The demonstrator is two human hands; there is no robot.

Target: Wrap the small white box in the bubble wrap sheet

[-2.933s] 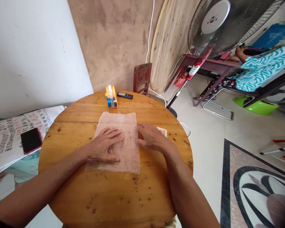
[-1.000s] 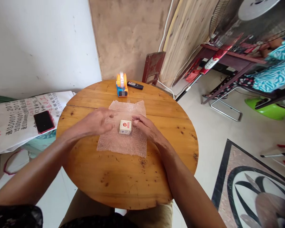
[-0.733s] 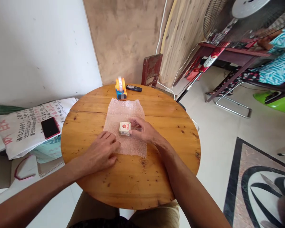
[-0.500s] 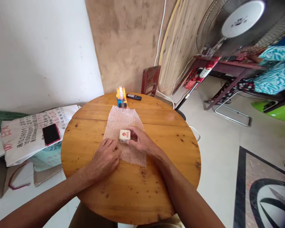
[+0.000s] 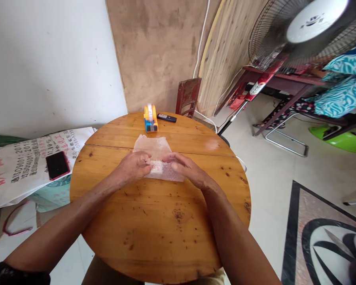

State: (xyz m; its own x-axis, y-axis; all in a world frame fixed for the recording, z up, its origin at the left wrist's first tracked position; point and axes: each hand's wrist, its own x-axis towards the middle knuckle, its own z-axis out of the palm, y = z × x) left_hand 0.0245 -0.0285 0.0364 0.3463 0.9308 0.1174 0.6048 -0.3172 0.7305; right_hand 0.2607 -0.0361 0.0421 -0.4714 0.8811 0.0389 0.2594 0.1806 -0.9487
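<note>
A sheet of bubble wrap [image 5: 154, 145] lies on the round wooden table, its near part folded up over a small white box [image 5: 157, 167], which shows faintly through it. My left hand [image 5: 135, 165] is at the left side of the covered box, its fingers closed on the wrap's folded edge. On the right, my right hand [image 5: 187, 166] touches the folded wrap with thumb and fingers spread apart. Beyond the wrap stands an orange and blue tape dispenser [image 5: 150, 118], with a dark marker-like object [image 5: 167, 118] beside it.
The round table [image 5: 154, 229] has a red chair [image 5: 187, 97] behind it. A phone [image 5: 57, 165] lies on white sacks [image 5: 26, 156] at the left. A standing fan [image 5: 314, 23] is at the right, near a seated person in a patterned blue top [image 5: 344, 95].
The near part of the wrap has been folded over the box. My right hand has let go of the box and moved right; my left hand has moved up to the wrap's edge.
</note>
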